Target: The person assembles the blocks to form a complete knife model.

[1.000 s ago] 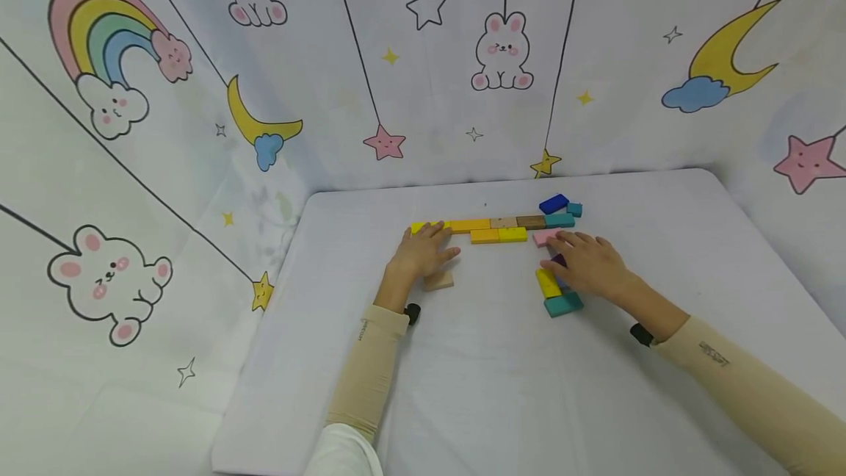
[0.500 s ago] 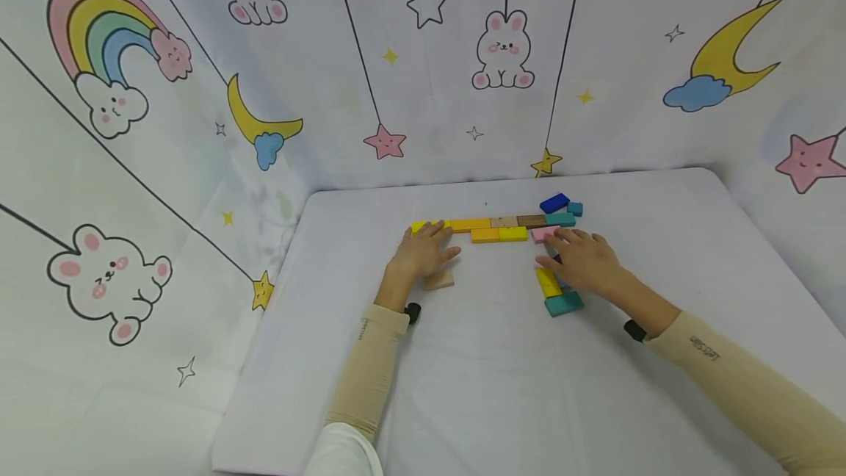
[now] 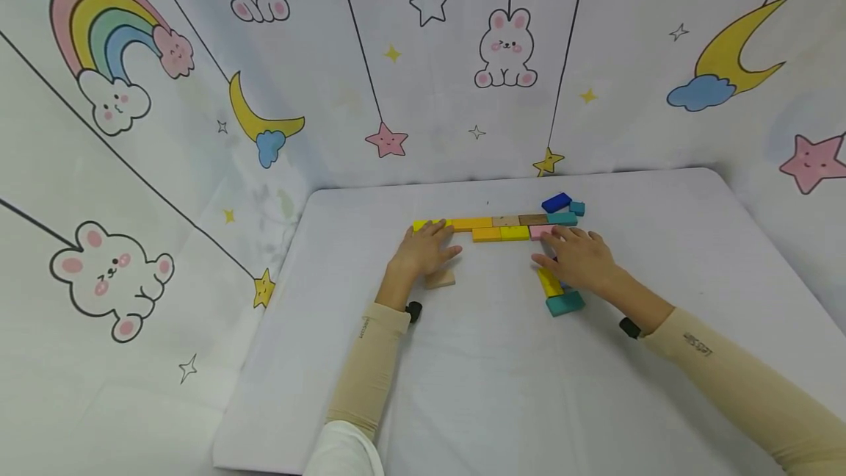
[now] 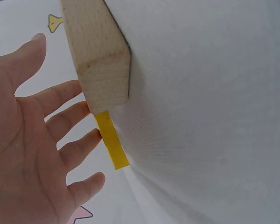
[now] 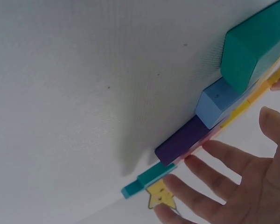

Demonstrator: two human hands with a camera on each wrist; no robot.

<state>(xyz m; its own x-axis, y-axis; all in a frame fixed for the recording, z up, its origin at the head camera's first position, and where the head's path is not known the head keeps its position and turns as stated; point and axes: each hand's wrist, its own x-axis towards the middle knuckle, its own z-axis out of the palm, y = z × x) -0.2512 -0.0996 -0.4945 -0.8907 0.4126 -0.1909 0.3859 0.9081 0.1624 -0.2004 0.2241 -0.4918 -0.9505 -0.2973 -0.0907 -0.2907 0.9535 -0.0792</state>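
Observation:
My left hand (image 3: 420, 253) rests its spread fingers on the yellow block (image 3: 421, 225) at the left end of a back row of blocks. A plain wooden block (image 3: 440, 280) lies below that palm. With extended fingers, my right hand (image 3: 581, 258) touches a pink block (image 3: 538, 231), which sits against the right end of a shorter front row, beside a yellow block (image 3: 514, 233). Under and below the right palm lie another yellow block (image 3: 550, 283), a teal block (image 3: 565, 304), and, in the right wrist view, purple (image 5: 184, 140) and light blue (image 5: 224, 100) blocks.
The back row continues with an orange block (image 3: 472, 224), a brown block (image 3: 533, 220) and a teal one (image 3: 562, 219). Behind its right end lie a dark blue block (image 3: 557, 203) and a small blue block (image 3: 577, 208). A patterned cloth wall borders the white table (image 3: 463, 388).
My right hand has slid the pink block leftward, closing the gap to the yellow block in the front row. My left hand has stayed in place.

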